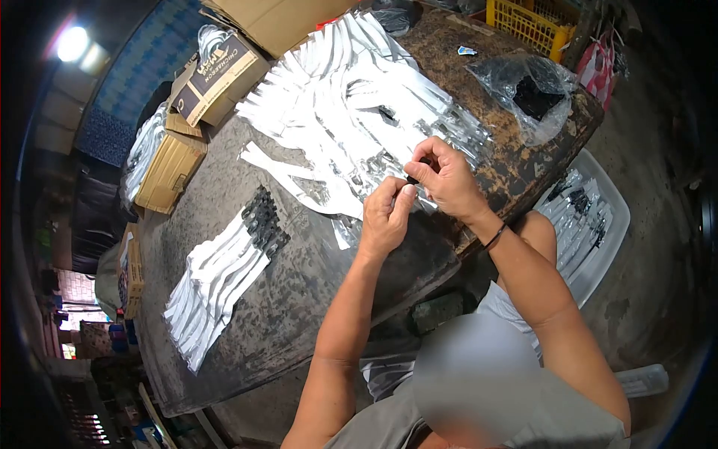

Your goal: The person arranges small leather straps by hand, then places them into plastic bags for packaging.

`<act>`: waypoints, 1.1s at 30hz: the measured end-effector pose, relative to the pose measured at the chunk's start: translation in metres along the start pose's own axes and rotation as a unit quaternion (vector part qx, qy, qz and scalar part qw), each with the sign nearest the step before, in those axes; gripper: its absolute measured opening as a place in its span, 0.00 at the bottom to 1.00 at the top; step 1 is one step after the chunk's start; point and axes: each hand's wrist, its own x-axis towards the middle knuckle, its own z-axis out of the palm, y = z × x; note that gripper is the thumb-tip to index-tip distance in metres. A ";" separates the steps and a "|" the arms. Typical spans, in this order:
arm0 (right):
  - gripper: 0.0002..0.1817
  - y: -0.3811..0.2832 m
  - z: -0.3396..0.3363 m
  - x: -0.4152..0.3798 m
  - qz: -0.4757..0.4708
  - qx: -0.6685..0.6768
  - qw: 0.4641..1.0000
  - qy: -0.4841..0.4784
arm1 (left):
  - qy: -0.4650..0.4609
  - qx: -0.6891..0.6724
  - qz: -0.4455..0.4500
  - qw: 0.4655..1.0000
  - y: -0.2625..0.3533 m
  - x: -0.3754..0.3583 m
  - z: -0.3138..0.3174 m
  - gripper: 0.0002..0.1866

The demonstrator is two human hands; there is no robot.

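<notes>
My left hand [387, 215] and my right hand [446, 179] meet over the front edge of a large pile of white strips [321, 97]. Between their pinched fingertips is a small black piece [412, 179], mostly hidden by the fingers. Left of my hands, a smaller bundle of white strips [217, 273] lies fanned out, with black pieces [264, 218] at its upper right end. A clear plastic bag [516, 90] holding black items [535, 97] lies beyond my right hand.
Cardboard boxes [170, 172] with white strips stand at the table's left edge [153, 359]. A yellow crate [527, 28] is at the back right. On the right, a white tub [617, 217] holds bagged strips. A red-and-white bag [596, 67] hangs beyond the table corner.
</notes>
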 end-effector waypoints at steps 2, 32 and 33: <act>0.07 0.001 0.001 -0.001 0.011 -0.008 1.000 0.000 | 0.001 0.014 0.000 1.000 -0.001 0.001 -0.001 0.08; 0.10 0.004 -0.010 0.009 0.064 0.072 0.992 0.085 | -0.114 -0.304 -0.083 0.942 -0.007 0.012 -0.027 0.26; 0.11 0.004 -0.009 0.009 0.072 0.056 0.992 0.085 | -0.109 -0.305 -0.081 0.942 -0.008 0.012 -0.027 0.25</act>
